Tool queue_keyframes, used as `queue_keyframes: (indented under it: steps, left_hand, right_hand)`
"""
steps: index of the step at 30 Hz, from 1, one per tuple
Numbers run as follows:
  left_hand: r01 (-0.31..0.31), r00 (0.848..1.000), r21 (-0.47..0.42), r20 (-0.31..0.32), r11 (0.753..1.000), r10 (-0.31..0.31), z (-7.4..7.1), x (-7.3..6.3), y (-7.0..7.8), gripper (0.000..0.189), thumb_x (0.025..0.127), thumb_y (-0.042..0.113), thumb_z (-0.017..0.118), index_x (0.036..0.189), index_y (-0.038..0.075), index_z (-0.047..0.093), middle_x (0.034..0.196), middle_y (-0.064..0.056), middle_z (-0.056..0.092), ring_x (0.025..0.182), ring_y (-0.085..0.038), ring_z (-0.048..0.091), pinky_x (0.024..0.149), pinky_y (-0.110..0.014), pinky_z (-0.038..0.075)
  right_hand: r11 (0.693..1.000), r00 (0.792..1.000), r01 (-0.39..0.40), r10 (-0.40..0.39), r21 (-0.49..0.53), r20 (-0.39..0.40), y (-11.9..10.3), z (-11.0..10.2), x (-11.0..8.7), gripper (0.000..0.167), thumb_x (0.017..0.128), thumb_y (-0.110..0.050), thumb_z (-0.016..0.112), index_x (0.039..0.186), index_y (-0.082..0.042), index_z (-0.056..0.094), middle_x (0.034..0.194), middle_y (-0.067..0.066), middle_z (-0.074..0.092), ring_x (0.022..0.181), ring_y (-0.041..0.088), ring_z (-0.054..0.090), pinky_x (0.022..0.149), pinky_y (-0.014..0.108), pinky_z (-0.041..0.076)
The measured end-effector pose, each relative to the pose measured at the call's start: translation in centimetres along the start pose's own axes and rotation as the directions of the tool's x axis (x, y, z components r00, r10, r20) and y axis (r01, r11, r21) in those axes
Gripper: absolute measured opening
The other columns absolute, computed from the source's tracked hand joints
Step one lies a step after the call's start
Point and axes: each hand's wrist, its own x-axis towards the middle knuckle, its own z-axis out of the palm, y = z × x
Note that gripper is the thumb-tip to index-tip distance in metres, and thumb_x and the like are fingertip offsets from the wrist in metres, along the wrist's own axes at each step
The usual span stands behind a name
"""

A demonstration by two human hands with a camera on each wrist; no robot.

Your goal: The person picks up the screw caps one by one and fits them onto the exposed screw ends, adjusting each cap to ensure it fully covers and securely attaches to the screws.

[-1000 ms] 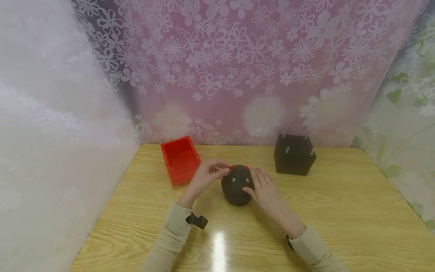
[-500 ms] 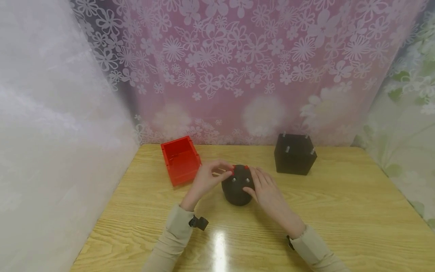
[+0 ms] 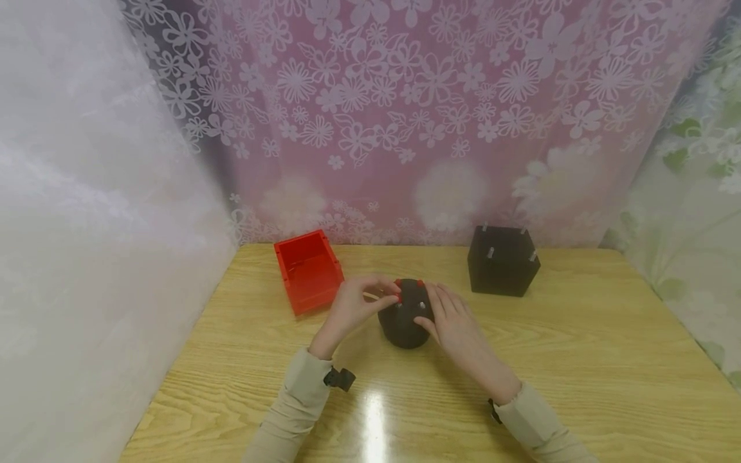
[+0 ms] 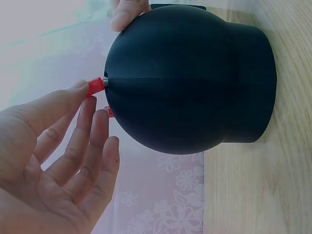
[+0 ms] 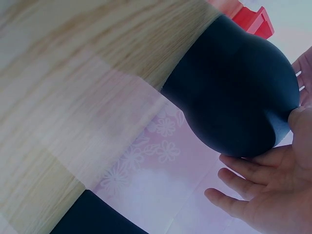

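Note:
A black, rounded, ball-like body on a narrower base (image 3: pixel 405 332) stands on the table between the hands, with small metal posts on top. My left hand (image 3: pixel 354 303) pinches a small red cap (image 4: pixel 95 87) between thumb and finger. In the left wrist view the cap meets the tip of a metal post (image 4: pixel 106 82). Two other red caps sit at the back of the top, one of them the right rear cap (image 3: pixel 420 283). The right front post (image 3: pixel 422 305) is bare. My right hand (image 3: pixel 460 328) holds the body's right side between thumb and fingers.
An open red bin (image 3: pixel 312 283) lies tilted at the back left, with small dark pieces inside. A black box (image 3: pixel 502 273) with several clear pegs on its top stands at the back right. Beneath everything is a wooden table (image 3: pixel 579 360); a flowered curtain (image 3: pixel 370 128) hangs behind.
The left hand has shifted slightly right and toward me, bringing the red cap from beside the left rear onto the left front post. The right hand stays in place on the black body.

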Motion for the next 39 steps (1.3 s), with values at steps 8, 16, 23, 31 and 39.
queue_keyframes:
  steps: [8, 16, 23, 31, 39]
  left_hand:
    - [0.000, 1.000, 0.002, 0.012, 1.000, 0.000, 0.03, -0.07, 0.15, 0.018, 0.088, 0.016, 0.080, 0.106, 0.014, 0.078, 0.103, 0.004, 0.077, 0.092, -0.011, 0.071, 0.083, -0.037, 0.060]
    - [-0.023, 1.000, 0.041, 0.005, 0.999, 0.023, 0.19, 0.04, 0.04, 0.019, 0.088, 0.016, 0.080, 0.107, 0.014, 0.078, 0.102, 0.004, 0.077, 0.089, -0.011, 0.071, 0.080, -0.027, 0.059]
    - [-0.042, 0.999, 0.080, 0.010, 0.996, 0.042, 0.23, 0.01, 0.14, 0.013, 0.087, 0.015, 0.081, 0.100, 0.016, 0.078, 0.096, 0.005, 0.076, 0.083, -0.010, 0.070, 0.075, -0.024, 0.059]
    - [-0.038, 0.999, 0.113, 0.017, 0.993, 0.037, 0.30, -0.03, 0.38, 0.017, 0.087, 0.013, 0.082, 0.103, 0.013, 0.076, 0.096, 0.002, 0.075, 0.079, -0.007, 0.068, 0.071, -0.021, 0.057]
    - [0.026, 0.997, 0.102, -0.069, 0.994, -0.019, -0.56, -0.14, 0.83, 0.018, 0.097, 0.023, 0.071, 0.110, 0.012, 0.075, 0.097, -0.001, 0.076, 0.085, -0.023, 0.073, 0.074, -0.032, 0.059]
  right_hand:
    - [1.000, 1.000, 0.008, -0.008, 0.003, -0.012, 0.04, 0.05, 0.02, 0.079, 0.105, -0.054, 0.027, 0.142, 0.013, 0.046, 0.129, 0.030, 0.061, 0.124, 0.045, 0.057, 0.101, 0.057, 0.049]
    - [1.000, 1.000, 0.002, -0.002, -0.006, -0.006, 0.08, 0.12, 0.08, 0.081, 0.105, -0.056, 0.025, 0.142, 0.013, 0.046, 0.130, 0.029, 0.061, 0.125, 0.044, 0.057, 0.101, 0.057, 0.049]
    - [1.000, 1.000, 0.002, -0.002, 0.001, -0.006, 0.13, 0.16, 0.04, 0.081, 0.105, -0.056, 0.023, 0.142, 0.013, 0.046, 0.130, 0.029, 0.060, 0.125, 0.044, 0.056, 0.101, 0.058, 0.049]
    - [1.000, 0.999, -0.019, 0.019, 0.003, 0.027, 0.08, -0.03, 0.09, 0.083, 0.104, -0.057, 0.022, 0.143, 0.012, 0.045, 0.132, 0.029, 0.059, 0.126, 0.044, 0.055, 0.102, 0.058, 0.048]
    - [1.000, 1.000, -0.012, 0.012, 0.015, 0.012, 0.10, -0.03, 0.14, 0.081, 0.104, -0.056, 0.024, 0.142, 0.012, 0.046, 0.131, 0.029, 0.060, 0.125, 0.045, 0.056, 0.099, 0.058, 0.050]
